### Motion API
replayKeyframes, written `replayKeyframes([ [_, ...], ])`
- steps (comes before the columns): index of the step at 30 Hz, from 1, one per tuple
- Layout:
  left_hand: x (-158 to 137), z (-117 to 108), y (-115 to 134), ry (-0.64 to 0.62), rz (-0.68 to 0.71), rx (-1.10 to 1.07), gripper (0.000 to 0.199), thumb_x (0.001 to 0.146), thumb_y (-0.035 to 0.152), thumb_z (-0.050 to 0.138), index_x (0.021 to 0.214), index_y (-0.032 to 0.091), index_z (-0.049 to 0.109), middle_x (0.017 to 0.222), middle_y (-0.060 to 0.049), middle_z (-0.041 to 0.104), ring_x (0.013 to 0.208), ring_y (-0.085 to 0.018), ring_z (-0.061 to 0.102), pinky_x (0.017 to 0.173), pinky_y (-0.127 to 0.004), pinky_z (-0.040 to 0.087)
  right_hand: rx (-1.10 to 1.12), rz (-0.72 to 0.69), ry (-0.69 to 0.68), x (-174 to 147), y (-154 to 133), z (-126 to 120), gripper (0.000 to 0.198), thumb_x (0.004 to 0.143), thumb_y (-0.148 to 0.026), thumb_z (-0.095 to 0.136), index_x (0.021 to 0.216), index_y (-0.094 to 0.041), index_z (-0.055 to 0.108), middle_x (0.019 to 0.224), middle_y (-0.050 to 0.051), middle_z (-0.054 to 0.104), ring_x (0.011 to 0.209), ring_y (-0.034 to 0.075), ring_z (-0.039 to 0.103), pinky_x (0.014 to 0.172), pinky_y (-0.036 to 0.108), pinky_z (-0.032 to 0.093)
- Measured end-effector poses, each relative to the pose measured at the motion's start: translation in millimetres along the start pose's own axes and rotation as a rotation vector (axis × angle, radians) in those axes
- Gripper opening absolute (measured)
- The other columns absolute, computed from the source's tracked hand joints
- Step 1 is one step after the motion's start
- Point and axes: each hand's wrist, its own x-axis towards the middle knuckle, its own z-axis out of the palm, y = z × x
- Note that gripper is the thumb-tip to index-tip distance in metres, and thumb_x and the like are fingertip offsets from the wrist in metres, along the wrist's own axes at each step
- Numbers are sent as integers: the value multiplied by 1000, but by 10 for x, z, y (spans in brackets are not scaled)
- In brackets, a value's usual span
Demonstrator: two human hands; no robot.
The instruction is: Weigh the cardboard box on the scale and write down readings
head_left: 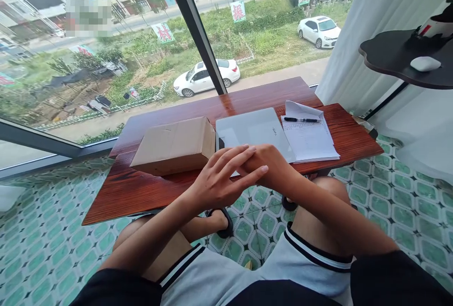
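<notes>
My left hand [219, 176] is raised in front of the table's near edge, its fingers stretched out and slightly apart. Those fingers lie across the back of my right hand [264, 162], which bends inward at the wrist; the right fingers are mostly hidden behind the left. No object shows in either hand. Just beyond them, on the dark red wooden table [141, 202], a closed cardboard box [170, 143] sits to the left. A flat silver-grey laptop [251, 129] lies in the middle, partly covered by my hands. Right of it are white papers [311, 141] with a black pen [301, 119] on top.
Large window panes with a dark frame [198, 28] stand behind the table. At right are a white curtain [364, 37] and a dark scalloped shelf [392, 56] holding a white rounded object [425, 64]. My legs are under the table, above a green tiled floor [389, 207].
</notes>
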Motion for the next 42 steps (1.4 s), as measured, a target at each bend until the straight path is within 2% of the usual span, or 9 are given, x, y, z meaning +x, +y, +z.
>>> replayKeyframes([
  [6,118,355,99,143,141,74,43,83,22,83,123,30,69,126,-3,73,144,-37,45,105,-49,54,41,1,-5,-67,375,26,27,98,-23,48,84,-16,70,75,4,68,65,14,54,55,30,23],
  [10,232,595,120,187,326,76,23,93,27,72,115,24,72,120,-3,76,128,-26,62,106,-41,54,7,-33,71,-76,643,127,29,97,-20,49,114,-23,72,85,1,74,74,15,61,59,31,24],
  [13,323,740,115,162,498,41,19,99,29,62,112,20,73,115,-5,78,118,-22,68,101,-36,56,-22,171,171,-102,973,190,46,96,-20,49,138,-29,61,87,-1,76,76,17,66,63,31,31],
  [17,444,972,161,151,573,-15,20,99,25,62,116,19,72,115,-8,77,114,-23,69,99,-37,55,-90,494,225,-194,1451,187,43,99,-26,47,140,-28,60,107,3,77,93,20,70,71,30,42],
  [20,537,1194,260,86,646,-17,23,100,20,61,121,19,70,116,-11,76,112,-23,68,99,-37,54,-156,650,240,-309,1735,170,40,99,-25,45,134,-24,64,126,8,73,111,24,68,82,32,47],
  [25,658,1527,438,-46,560,-28,32,100,13,56,131,13,65,119,-20,74,120,-26,65,105,-40,50,-228,774,179,-504,2056,206,36,99,-28,50,129,-24,69,128,10,72,110,27,68,85,36,50],
  [28,666,1638,493,-78,476,-14,33,100,12,54,132,12,63,123,-20,73,125,-26,63,108,-40,47,-253,790,127,-567,2153,236,36,100,-32,52,130,-25,69,131,10,71,109,26,68,84,35,49],
  [35,590,1725,583,-34,367,4,29,102,15,54,130,15,64,132,-16,70,127,-29,63,109,-42,46,-289,796,68,-639,2205,289,33,101,-37,54,128,-28,71,121,8,74,98,24,69,73,33,45],
  [42,555,1775,634,-52,328,-57,33,101,17,51,133,14,61,136,-20,67,127,-32,63,106,-45,46,-278,755,158,-668,2211,279,23,99,-33,56,110,-24,74,113,8,76,94,23,68,67,31,38],
])
